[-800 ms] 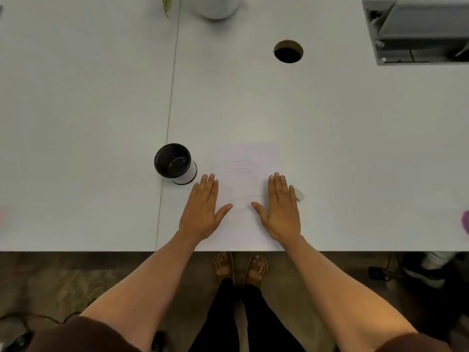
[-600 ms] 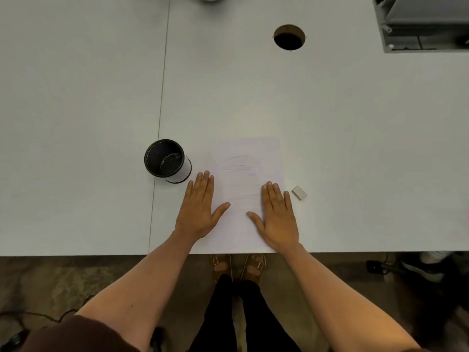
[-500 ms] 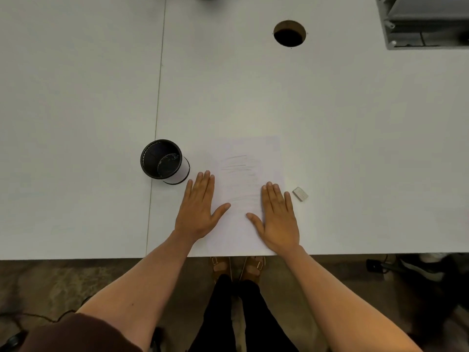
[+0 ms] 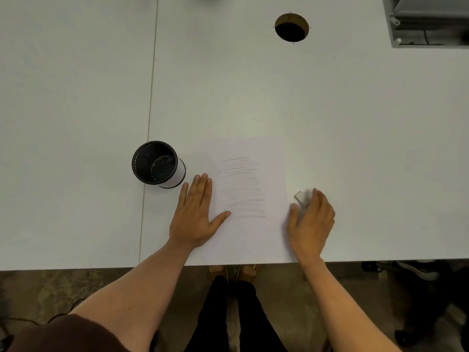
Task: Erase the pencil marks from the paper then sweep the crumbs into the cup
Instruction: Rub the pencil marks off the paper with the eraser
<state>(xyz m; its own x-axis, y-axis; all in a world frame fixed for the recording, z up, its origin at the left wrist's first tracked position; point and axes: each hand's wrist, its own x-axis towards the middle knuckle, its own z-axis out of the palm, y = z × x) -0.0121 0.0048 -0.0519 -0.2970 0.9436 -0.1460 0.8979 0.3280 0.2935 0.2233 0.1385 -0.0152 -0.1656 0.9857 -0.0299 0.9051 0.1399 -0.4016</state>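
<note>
A white sheet of paper (image 4: pixel 250 199) lies at the table's near edge, with faint horizontal pencil marks (image 4: pixel 242 186) across its middle. My left hand (image 4: pixel 196 214) rests flat on the paper's left edge, fingers spread. A small white eraser (image 4: pixel 300 196) sits just right of the paper. My right hand (image 4: pixel 311 222) is on it, thumb to its left and blurred fingers curled over its right side. Whether the eraser is gripped is unclear. A black mesh cup (image 4: pixel 156 163) stands upright left of the paper, just beyond my left fingertips.
The white table (image 4: pixel 253 97) has a seam (image 4: pixel 151 97) running away from me left of the cup, and a round cable hole (image 4: pixel 291 27) far ahead. A grey open tray (image 4: pixel 429 21) is set in the far right corner. My feet and the floor show below the table edge.
My right hand has left the paper and slid right onto the eraser. My left hand stays flat on the paper's left side. The view has shifted slightly.
</note>
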